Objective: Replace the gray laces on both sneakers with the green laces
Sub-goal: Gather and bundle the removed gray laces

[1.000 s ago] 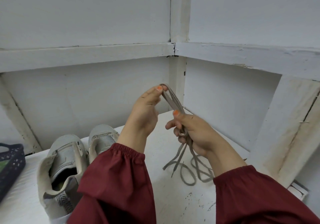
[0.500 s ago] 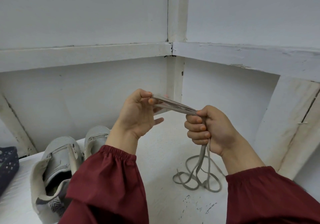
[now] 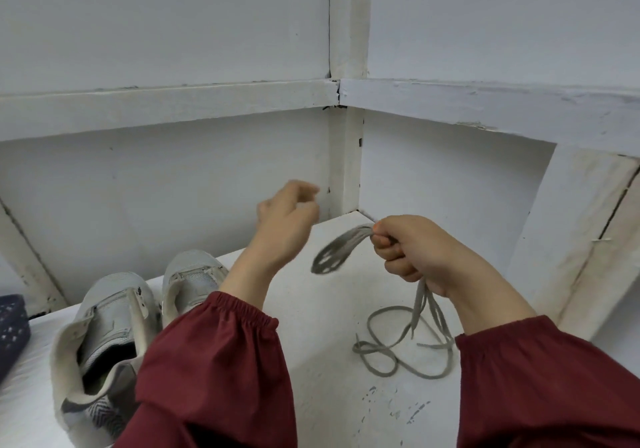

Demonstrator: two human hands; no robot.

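My right hand (image 3: 412,250) grips a bunch of gray laces (image 3: 334,255). Folded loops stick out to the left of the fist, and the loose ends hang down and coil on the white surface (image 3: 405,343). My left hand (image 3: 285,220) is in the air to the left of the loops, blurred, holding nothing, apart from the laces. Two gray sneakers stand at the lower left, without laces as far as I see: the nearer sneaker (image 3: 104,336) and the farther sneaker (image 3: 194,274), partly hidden by my left sleeve. No green laces are in view.
A dark perforated basket (image 3: 12,329) sits at the left edge. White walls with wooden rails meet in a corner (image 3: 346,156) behind my hands. The white surface (image 3: 329,395) has chipped paint near the front.
My left hand has let go of the lace loops and moved left and up. The loops now droop from my right fist, which has shifted slightly right.
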